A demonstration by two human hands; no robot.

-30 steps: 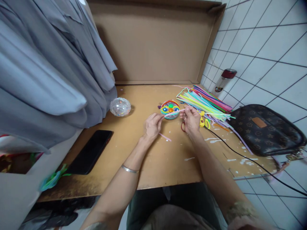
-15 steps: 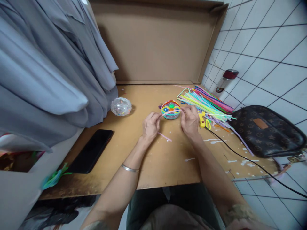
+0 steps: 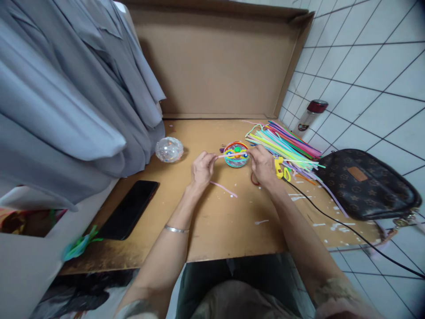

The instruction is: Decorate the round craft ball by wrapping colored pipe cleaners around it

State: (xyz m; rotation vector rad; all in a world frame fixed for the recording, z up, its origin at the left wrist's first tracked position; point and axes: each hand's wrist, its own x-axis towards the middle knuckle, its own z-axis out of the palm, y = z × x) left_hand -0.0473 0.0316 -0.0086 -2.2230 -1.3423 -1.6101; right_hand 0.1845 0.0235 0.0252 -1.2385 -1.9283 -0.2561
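A pale pink pipe cleaner (image 3: 231, 155) is stretched nearly straight between my two hands. My left hand (image 3: 202, 169) pinches its left end, and my right hand (image 3: 260, 165) pinches the other end. Behind the strip sits a round, multicoloured ball-like piece (image 3: 236, 162) with rings of red, yellow and turquoise, partly covered by it. Another pink pipe cleaner length (image 3: 224, 189) lies on the table just below my left hand. A brown loop (image 3: 255, 179) shows beside my right hand. Right of that hand is a yellow glue gun (image 3: 279, 168).
Pipe cleaners of many colours (image 3: 285, 144) lie in a bundle at the right, near a brown patterned bag (image 3: 375, 186) and a red-capped bottle (image 3: 312, 116). A clear ball (image 3: 169, 149) and a black phone (image 3: 129, 209) are at the left. A cardboard panel (image 3: 219, 66) stands behind.
My left hand has moved slightly left, and the pink pipe cleaner has gone from bowed to nearly straight. The brown loop beside my right hand has come into sight.
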